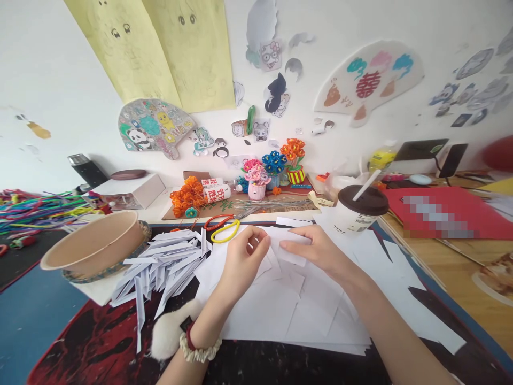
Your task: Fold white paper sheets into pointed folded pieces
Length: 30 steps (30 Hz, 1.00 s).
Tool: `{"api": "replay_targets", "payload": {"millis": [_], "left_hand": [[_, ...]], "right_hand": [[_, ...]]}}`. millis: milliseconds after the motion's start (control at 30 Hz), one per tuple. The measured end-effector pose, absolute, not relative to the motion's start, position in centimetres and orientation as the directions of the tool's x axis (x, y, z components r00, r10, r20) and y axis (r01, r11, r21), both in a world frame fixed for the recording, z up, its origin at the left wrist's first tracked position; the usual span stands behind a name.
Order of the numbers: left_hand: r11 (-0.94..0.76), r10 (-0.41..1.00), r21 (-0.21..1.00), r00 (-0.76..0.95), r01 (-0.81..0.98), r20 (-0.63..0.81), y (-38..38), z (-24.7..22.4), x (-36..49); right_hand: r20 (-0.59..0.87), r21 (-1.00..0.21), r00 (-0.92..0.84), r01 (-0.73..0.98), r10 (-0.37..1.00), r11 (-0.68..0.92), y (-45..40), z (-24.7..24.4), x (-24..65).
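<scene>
Small white paper sheet: it is held just above the spread of white sheets in front of the person, between the two hands. The right hand pinches it from the right, thumb on the near face and the other fingers behind, closed with only the paper's thickness between them. The left hand curls into a loose ring at the sheet's left edge, thumb and forefinger nearly meeting; I cannot tell whether those fingertips grip the paper or merely touch it.

Handling the sheet well calls for a light, even pinch, since thin paper probably dents under a hard thumb. The edges are best lined up before any pressure goes on, and a crease should be run from one end to the other in a single stroke, flat against something firm rather than in the air. The loose paper underneath could slide if pressed on.

The folded paper strips are heaped to the left, beside the tan bowl; wrists should stay clear of them. The scissors lie just beyond the left hand, and the lidded cup stands near the right, where a knock could wet the paper.
</scene>
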<state>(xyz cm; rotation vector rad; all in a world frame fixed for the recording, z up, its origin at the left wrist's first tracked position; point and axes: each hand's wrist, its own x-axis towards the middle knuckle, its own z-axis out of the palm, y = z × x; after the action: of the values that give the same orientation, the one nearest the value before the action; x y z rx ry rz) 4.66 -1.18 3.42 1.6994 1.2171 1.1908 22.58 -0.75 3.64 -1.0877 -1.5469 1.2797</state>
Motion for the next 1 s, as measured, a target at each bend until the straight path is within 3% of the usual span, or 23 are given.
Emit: {"api": "replay_targets", "payload": {"millis": [167,267,433,567,800,900,1000], "left_hand": [[-0.105,0.993,0.994,0.041,-0.028,0.107,-1.1,3.5,4.6],[-0.047,0.999,0.989,0.021,-0.144,0.051,-1.2,3.9,4.6],[-0.01,0.994,0.976,0.105,-0.218,0.033,-1.8,4.1,5.2],[-0.015,0.985,0.99,0.167,-0.14,0.038,-2.1,3.8,5.7],[-0.052,0.958,0.997,0.286,0.055,0.034,-1.6,2.5,5.6],[-0.239,0.955,0.949,0.225,0.204,0.192,-1.7,2.4,5.4],[-0.489,0.87,0.766,0.174,0.417,0.461,-1.8,2.6,5.1]], "right_hand": [[-0.011,-0.978,-0.159,-0.204,0.987,-0.044,-0.2,3.4,23.4],[0.02,-0.939,-0.122,-0.342,0.992,-0.023,-0.1,3.3,23.2],[0.045,-0.987,-0.225,-0.159,0.973,0.008,-0.5,2.9,21.4],[0.058,-0.997,-0.129,-0.048,0.99,0.052,-0.6,2.5,20.9],[0.087,-0.996,-0.028,-0.033,0.996,0.086,-0.6,2.5,21.5],[0.088,-0.996,0.028,-0.003,0.996,0.088,-0.5,2.5,21.9],[0.056,-0.998,0.069,0.035,0.996,0.053,-0.4,2.6,22.4]]}}
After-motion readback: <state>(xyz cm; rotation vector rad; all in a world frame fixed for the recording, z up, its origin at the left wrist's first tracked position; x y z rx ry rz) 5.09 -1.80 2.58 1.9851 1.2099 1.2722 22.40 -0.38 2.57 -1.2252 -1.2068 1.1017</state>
